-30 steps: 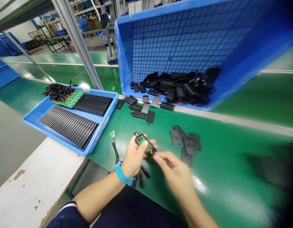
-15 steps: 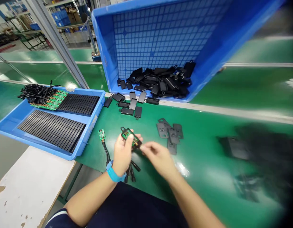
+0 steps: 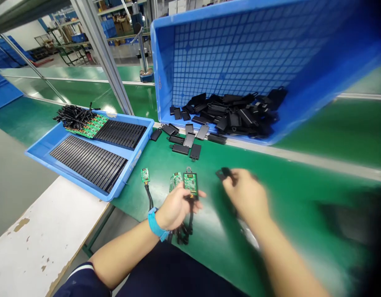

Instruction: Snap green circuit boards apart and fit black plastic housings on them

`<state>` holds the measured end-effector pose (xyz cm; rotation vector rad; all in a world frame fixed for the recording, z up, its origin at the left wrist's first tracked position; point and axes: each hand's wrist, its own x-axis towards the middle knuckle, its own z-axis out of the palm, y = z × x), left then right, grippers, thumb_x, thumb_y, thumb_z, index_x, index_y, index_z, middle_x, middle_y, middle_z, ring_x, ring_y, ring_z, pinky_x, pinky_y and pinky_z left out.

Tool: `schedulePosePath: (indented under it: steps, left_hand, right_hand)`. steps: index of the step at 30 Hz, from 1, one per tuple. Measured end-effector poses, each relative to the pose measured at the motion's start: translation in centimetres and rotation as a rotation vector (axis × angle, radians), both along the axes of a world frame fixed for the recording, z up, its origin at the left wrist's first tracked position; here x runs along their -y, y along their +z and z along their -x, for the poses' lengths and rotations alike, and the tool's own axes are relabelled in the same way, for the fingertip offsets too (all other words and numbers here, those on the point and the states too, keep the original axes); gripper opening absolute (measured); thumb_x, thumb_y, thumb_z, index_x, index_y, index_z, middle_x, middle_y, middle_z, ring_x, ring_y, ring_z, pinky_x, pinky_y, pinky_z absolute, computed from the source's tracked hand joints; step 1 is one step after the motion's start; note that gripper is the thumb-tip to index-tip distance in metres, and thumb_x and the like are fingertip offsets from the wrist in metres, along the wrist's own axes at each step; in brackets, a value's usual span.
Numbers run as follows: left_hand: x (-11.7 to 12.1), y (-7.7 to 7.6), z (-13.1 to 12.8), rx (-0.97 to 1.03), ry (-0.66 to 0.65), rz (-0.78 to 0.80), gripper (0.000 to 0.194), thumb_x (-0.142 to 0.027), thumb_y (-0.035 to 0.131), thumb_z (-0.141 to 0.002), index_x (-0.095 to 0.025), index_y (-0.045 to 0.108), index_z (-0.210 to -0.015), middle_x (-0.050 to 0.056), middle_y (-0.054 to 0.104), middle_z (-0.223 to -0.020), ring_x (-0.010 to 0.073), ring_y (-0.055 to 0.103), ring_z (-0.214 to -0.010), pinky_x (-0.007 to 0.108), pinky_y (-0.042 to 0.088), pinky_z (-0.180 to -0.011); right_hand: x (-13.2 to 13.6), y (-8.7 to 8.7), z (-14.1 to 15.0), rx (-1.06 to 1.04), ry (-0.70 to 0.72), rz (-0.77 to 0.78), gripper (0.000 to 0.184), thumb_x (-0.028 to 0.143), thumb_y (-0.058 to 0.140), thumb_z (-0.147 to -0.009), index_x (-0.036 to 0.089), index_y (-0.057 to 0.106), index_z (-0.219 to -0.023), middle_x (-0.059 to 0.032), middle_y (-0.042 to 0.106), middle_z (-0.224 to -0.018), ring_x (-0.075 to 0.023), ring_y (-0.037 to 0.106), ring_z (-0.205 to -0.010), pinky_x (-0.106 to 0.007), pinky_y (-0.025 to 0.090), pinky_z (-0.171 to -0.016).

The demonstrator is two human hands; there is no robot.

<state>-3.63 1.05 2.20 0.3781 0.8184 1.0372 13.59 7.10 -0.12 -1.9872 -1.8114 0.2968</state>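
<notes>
My left hand (image 3: pixel 174 207) is closed round a black plastic case (image 3: pixel 195 195) with a loop at its top. A green circuit board (image 3: pixel 189 181) with a small digit display lies inside it, and black cables (image 3: pixel 186 235) hang below. Beside that hand are more green boards (image 3: pixel 175 180) on the table, and another board with a cable (image 3: pixel 145 175) lies further left. My right hand (image 3: pixel 248 194), blurred by motion, has its thumb and fingers closed on a thin black cover plate (image 3: pixel 223 174). It hides most of the plates beneath it.
A blue tray (image 3: pixel 136 154) at left holds rows of black cases and wired boards. Loose black cases (image 3: pixel 189 140) lie before a tilted blue crate (image 3: pixel 164 74) filled with more of them. A metal post (image 3: pixel 100 49) rises behind the tray. Dark blurred items (image 3: pixel 348 218) sit at right.
My right hand has left the case and moved right to the cover plates. My left hand has turned the case upright. The view has swung left.
</notes>
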Motion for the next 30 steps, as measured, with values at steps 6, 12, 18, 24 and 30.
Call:
schedulePosePath:
  steps: [6, 12, 18, 24, 30]
  left_hand:
    - [0.0, 0.1, -0.3, -0.017, 0.001, -0.026, 0.021, -0.028, 0.042, -0.075, -0.016, 0.044, -0.093, 0.007, 0.059, -0.084, 0.0140, 0.053, -0.061, 0.026, 0.034, -0.055]
    - [0.1, -0.5, -1.4, -0.078, 0.070, -0.165, 0.021, -0.024, 0.045, -0.077, -0.018, 0.046, -0.097, 0.006, 0.058, -0.094, 0.0150, 0.056, -0.073, 0.026, 0.040, -0.063]
    - [0.8, -1.0, -1.6, -0.233, 0.085, -0.229, 0.028, -0.029, 0.045, -0.082, -0.019, 0.048, -0.108, 0.008, 0.054, -0.110, 0.0211, 0.048, -0.106, 0.032, 0.037, -0.090]
    - [1.5, -0.4, -1.5, -0.413, 0.072, -0.297, 0.033, -0.034, 0.044, -0.084, -0.019, 0.045, -0.113, 0.009, 0.053, -0.110, 0.0231, 0.046, -0.108, 0.033, 0.034, -0.094]
    - [1.6, -0.3, -1.2, -0.585, 0.031, -0.382, 0.033, -0.035, 0.039, -0.085, -0.017, 0.042, -0.113, 0.011, 0.057, -0.105, 0.0220, 0.054, -0.099, 0.032, 0.044, -0.083]
  right_hand:
    - [2.0, 2.2, 1.3, -1.071, -0.114, -0.089, 0.044, 0.032, 0.068, -0.060, 0.019, 0.057, -0.102, -0.0061, 0.063, -0.091, -0.0191, 0.061, -0.076, -0.034, 0.049, -0.069]
    - [4.5, 1.4, 5.6, -1.540, -0.221, 0.062, 0.024, 0.026, 0.076, -0.055, 0.017, 0.059, -0.069, -0.0012, 0.063, -0.066, -0.0132, 0.058, -0.057, -0.027, 0.048, -0.054]
    - [5.8, 1.4, 6.6, -1.343, -0.228, 0.114, 0.023, 0.030, 0.076, -0.058, 0.015, 0.062, -0.068, -0.0012, 0.062, -0.064, -0.0113, 0.056, -0.057, -0.022, 0.047, -0.051]
    - [6.6, 1.5, 5.9, -1.157, -0.119, 0.122, 0.021, 0.033, 0.071, -0.064, 0.016, 0.063, -0.074, -0.0015, 0.062, -0.067, -0.0125, 0.056, -0.057, -0.025, 0.048, -0.056]
    - [6.4, 1.7, 4.4, -0.883, 0.025, -0.027, 0.017, 0.036, 0.066, -0.067, 0.019, 0.066, -0.068, -0.0059, 0.058, -0.084, -0.0173, 0.056, -0.075, -0.029, 0.048, -0.065]
